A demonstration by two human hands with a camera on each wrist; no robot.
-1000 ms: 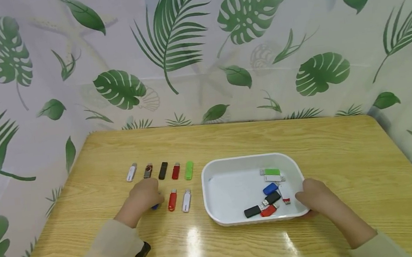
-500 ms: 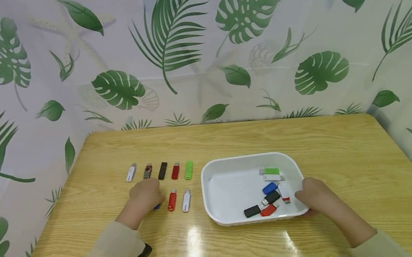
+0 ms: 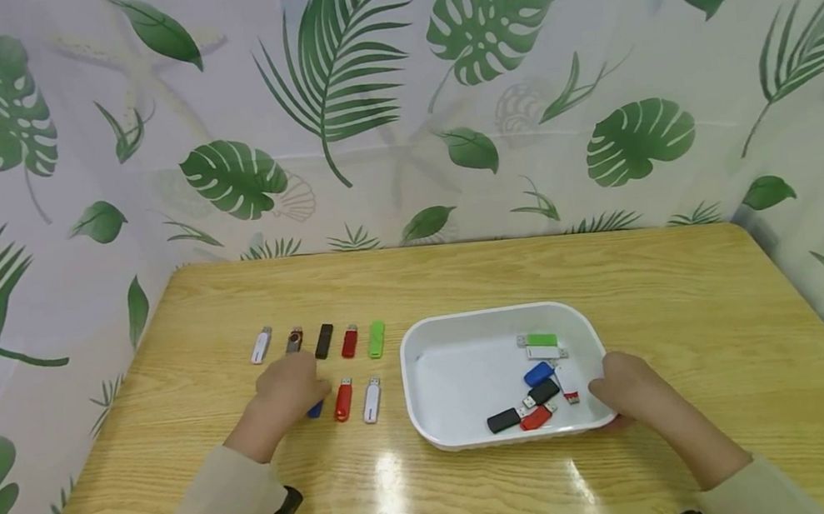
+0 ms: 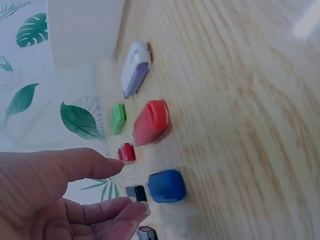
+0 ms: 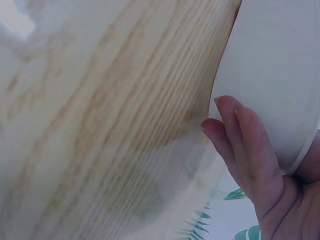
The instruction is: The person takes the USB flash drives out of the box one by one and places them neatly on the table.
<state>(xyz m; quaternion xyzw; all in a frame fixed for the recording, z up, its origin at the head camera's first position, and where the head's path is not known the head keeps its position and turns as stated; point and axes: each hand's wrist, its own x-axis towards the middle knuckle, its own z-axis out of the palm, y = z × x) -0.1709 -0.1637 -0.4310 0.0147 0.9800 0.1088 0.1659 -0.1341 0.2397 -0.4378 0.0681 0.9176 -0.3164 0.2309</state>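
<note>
Count from where I stand: fifteen USB sticks in sight, eight on one table [image 3: 688, 303], seven in one tray. Two hands.

Left of frame, rear row, five: one white stick [image 3: 261, 346], one silver swivel stick [image 3: 294, 341] with a reddish round hub, one black stick [image 3: 325, 341], one dark red stick [image 3: 349, 341], one green stick [image 3: 377, 339].

Front row, left of centre, three: one blue stick [image 3: 315, 410], one bright red stick [image 3: 343, 401], one purplish-white stick [image 3: 372, 400]. Left hand [image 3: 288, 389] sits over the row's left end: thumb and fingers parted, a gap between the tips, fingertips just beside the blue stick; contact cannot be told.

Blue stick: flat on the wood, low centre in the left wrist view. Dark blue, blocky, rounded corners. Partly covered by the hand in the head view.

Right of centre: the tray [image 3: 455, 378], white, oblong, rounded corners. Its seven, grouped in the right half: two black, one red, one blue, one green, one white, one white with a red end.

Right hand [image 3: 625, 388], at the tray's lower right corner: pinching the wall, fingers long against the outer face, thumb mostly hidden behind the rim.
</note>
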